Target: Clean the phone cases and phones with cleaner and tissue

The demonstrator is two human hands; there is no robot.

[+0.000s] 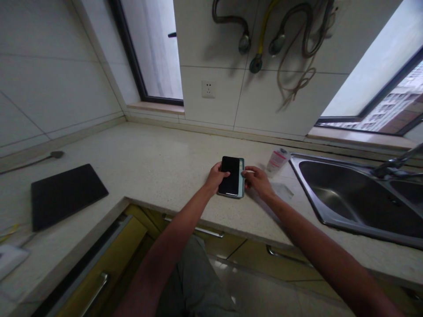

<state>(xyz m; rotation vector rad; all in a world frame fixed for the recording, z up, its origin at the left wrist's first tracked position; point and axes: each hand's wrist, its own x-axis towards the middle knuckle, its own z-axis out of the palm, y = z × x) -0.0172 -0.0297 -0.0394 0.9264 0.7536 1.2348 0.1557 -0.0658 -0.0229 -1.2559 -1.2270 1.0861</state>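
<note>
A black smartphone [230, 175] lies over a teal case [242, 178] on the speckled countertop [158, 163], near its front edge. My left hand [215, 176] grips the phone's left side, thumb resting on the dark screen. My right hand [257, 180] pinches the right edge of the teal case, fingers closed on it. Both forearms reach in from the bottom of the view.
A steel sink [350, 193] with a tap [393, 166] sits to the right. A small white tube with a pink label [276, 160] lies beside the sink. A black flat slab [64, 193] rests at left. Hoses [280, 39] hang on the tiled wall above a socket [208, 89].
</note>
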